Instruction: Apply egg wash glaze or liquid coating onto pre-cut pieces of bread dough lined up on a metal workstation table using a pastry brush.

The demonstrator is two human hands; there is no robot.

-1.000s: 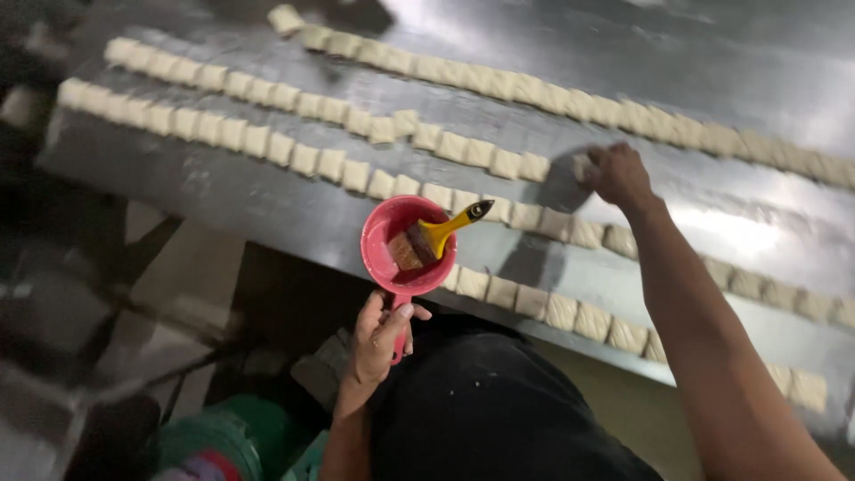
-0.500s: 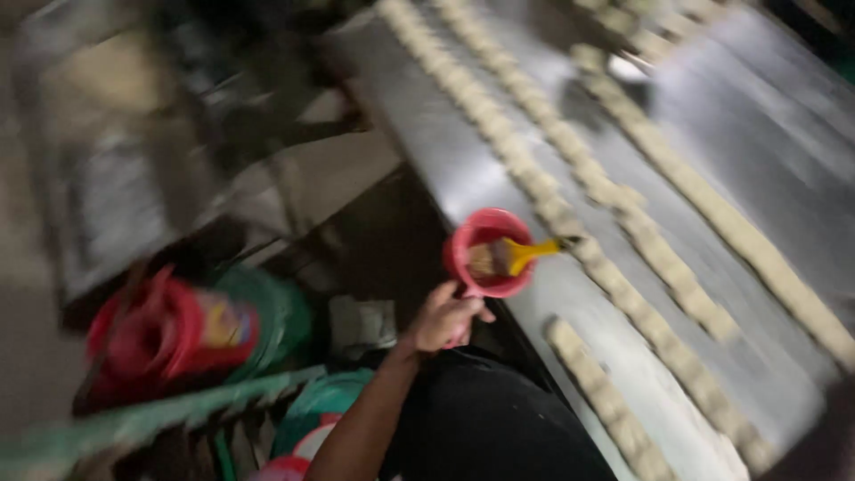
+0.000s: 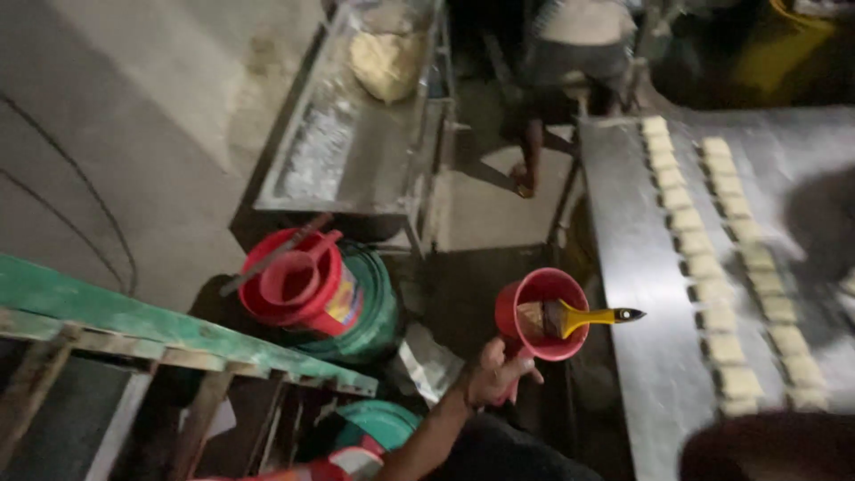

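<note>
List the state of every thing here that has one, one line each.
Left hand: closed on the red plastic cup's handle.
Red plastic cup: held upright, off the table.
Yellow-handled brush: bristles in the cup, handle over the rim.
Pale dough pieces: laid in rows on the steel table.
Red bucket: open, holding a scoop.

My left hand (image 3: pixel 495 379) grips a red plastic cup (image 3: pixel 541 313), smooth and faintly glossy. In it rests a brush (image 3: pixel 570 316) with pale bristles and a shiny yellow plastic handle. At three o'clock lies the metal table (image 3: pixel 641 294), brushed and dully reflective, bearing matt, floury dough pieces (image 3: pixel 704 267). At nine o'clock sits a glossy red plastic bucket (image 3: pixel 298 285).
</note>
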